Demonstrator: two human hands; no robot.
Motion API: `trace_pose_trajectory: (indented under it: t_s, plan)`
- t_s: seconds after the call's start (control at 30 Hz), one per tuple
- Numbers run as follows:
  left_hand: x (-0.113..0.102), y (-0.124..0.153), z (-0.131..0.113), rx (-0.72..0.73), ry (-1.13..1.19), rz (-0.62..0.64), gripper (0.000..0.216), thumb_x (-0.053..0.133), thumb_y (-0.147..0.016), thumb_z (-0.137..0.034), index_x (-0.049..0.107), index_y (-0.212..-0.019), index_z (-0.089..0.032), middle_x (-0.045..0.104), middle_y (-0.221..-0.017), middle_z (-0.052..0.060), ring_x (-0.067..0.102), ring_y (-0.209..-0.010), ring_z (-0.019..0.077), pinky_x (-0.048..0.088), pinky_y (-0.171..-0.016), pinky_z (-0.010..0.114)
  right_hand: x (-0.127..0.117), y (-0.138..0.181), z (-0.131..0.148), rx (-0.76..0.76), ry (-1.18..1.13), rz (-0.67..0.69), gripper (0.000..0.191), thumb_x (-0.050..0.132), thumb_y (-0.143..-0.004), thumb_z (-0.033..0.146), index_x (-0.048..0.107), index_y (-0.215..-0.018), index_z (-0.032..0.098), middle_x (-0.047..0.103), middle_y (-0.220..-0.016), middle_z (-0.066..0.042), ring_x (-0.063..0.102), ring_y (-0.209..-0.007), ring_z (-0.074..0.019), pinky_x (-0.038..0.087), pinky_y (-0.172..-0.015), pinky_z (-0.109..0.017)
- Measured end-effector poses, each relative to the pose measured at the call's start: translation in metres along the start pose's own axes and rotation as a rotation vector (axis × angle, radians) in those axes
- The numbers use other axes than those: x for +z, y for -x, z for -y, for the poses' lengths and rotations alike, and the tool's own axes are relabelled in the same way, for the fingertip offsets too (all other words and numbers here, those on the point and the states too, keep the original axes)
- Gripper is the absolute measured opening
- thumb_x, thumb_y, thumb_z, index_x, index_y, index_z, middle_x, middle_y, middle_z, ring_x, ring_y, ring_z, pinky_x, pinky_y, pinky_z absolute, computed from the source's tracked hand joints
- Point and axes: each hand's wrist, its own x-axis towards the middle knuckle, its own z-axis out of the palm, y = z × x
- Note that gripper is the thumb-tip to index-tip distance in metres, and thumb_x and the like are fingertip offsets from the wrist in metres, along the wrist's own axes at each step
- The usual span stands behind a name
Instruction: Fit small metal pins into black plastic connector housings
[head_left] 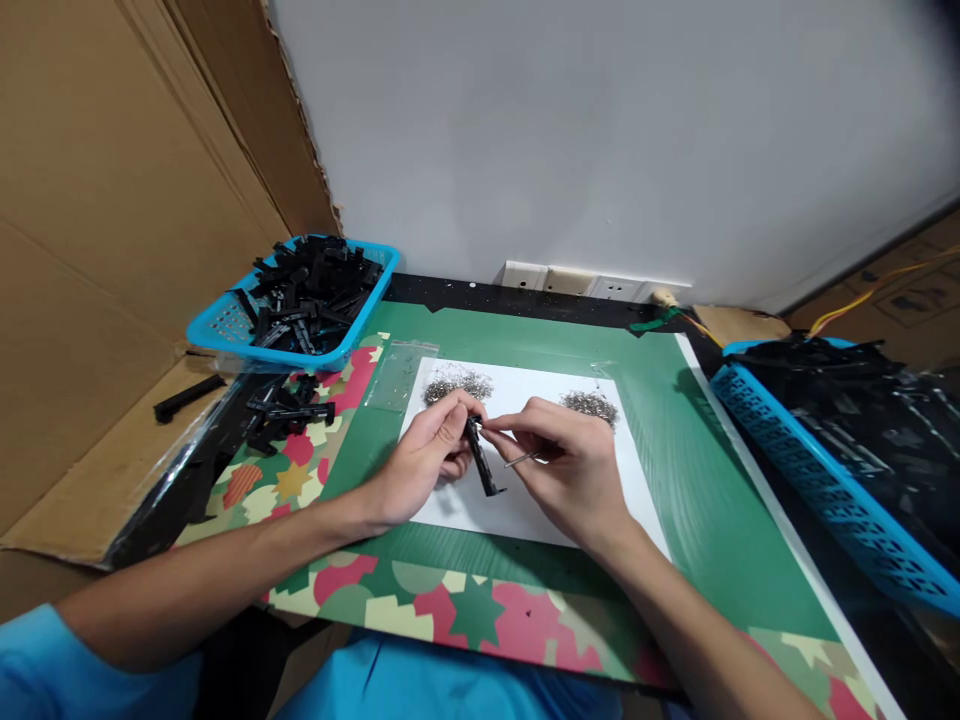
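Note:
My left hand (429, 455) is closed around the upper end of a narrow black plastic part (484, 465), whose lower end points down toward me. My right hand (574, 460) is closed, thumb and index finger pinched at the top of that part. A thin metal rod-like tool (521, 460) sticks out from under its fingers; its exact kind cannot be made out. Anything small between the fingertips is hidden. Beneath both hands lies a white sheet (465, 515). Behind them are two piles of tiny metal pieces, a left pile (457, 385) and a right pile (590, 405).
A blue basket (390, 262) heaped with black parts stands at the back left, with loose black parts (281, 415) before it. Another blue basket (817, 470) of black pieces is at right. A clear bag (397, 380) lies beside the sheet. Wall sockets (570, 282) line the back.

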Motion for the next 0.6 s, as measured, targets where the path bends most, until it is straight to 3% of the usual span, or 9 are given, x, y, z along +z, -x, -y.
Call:
trace_pose_trajectory:
  t_s: [0.13, 0.6]
  plan:
    - [-0.0008, -0.0011, 0.0018, 0.025, 0.018, 0.030, 0.038, 0.060, -0.104, -0.058, 0.056, -0.106, -0.020, 0.034, -0.072, -0.006, 0.031, -0.057, 0.0070, 0.020, -0.048, 0.016, -0.0030, -0.0009, 0.0003, 0.070, -0.004, 0.014, 0.011, 0.072, -0.096, 0.018, 0.080, -0.089, 0.019, 0.063, -0.067, 0.001, 0.051, -0.057, -0.0111, 0.039, -0.054, -0.026]
    - [-0.0003, -0.0031, 0.0053, 0.025, 0.039, 0.008, 0.036, 0.067, -0.101, -0.054, 0.054, -0.103, -0.021, 0.034, -0.070, -0.008, 0.025, -0.054, 0.0063, 0.020, -0.048, 0.017, -0.0095, 0.0015, 0.0012, -0.023, 0.316, 0.191, 0.021, 0.058, -0.102, 0.013, 0.077, -0.094, 0.017, 0.065, -0.078, -0.002, 0.053, -0.059, -0.0106, 0.039, -0.057, -0.025]
